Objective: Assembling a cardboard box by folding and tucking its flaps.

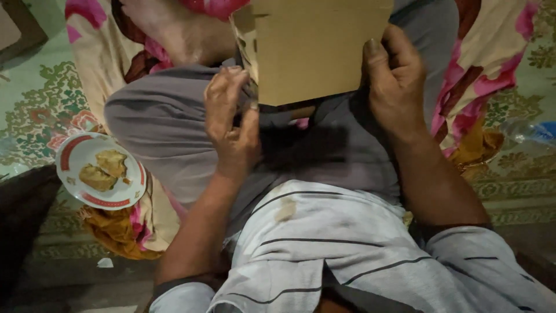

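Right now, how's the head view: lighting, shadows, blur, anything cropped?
Head view: dim, warm light overall; the cardboard piece is the brightest area and is cropped by the top edge. Deep shadow lies under it between the left hand and right hand. Both hands look slightly soft. The plate at left reads clearly, without glare. The corners are dark.

A cardboard sheet (315,49) is held over the lap between the left hand (231,124) and right hand (394,84); a plate (72,182) of food (104,171) lies on the floor, far left.
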